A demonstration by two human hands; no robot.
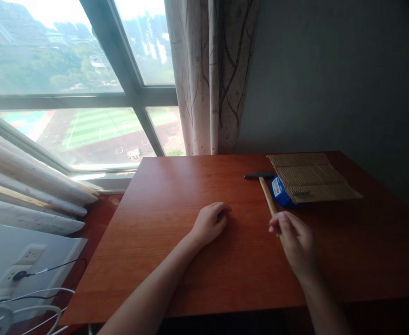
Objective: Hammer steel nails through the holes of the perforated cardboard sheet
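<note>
A hammer (pixel 267 195) with a dark metal head and pale wooden handle extends across the right half of the table. My right hand (pixel 297 239) has its fingers closed round the lower part of the handle. Beside the hammer is a blue box (pixel 281 197) with a white label, partly covered by a sheet of brown corrugated cardboard (pixel 316 174). Small grey metal pieces, possibly nails, lie on the cardboard's near edge. My left hand (pixel 211 222) rests on the tabletop, loosely curled, with nothing visible in it.
The reddish-brown wooden table (pixel 148 223) ends at a near edge close to my body. Behind it are a patterned curtain (pixel 197 74) and a grey wall. A window is at the left, above a wall socket (pixel 23 265) with a plug and several cables.
</note>
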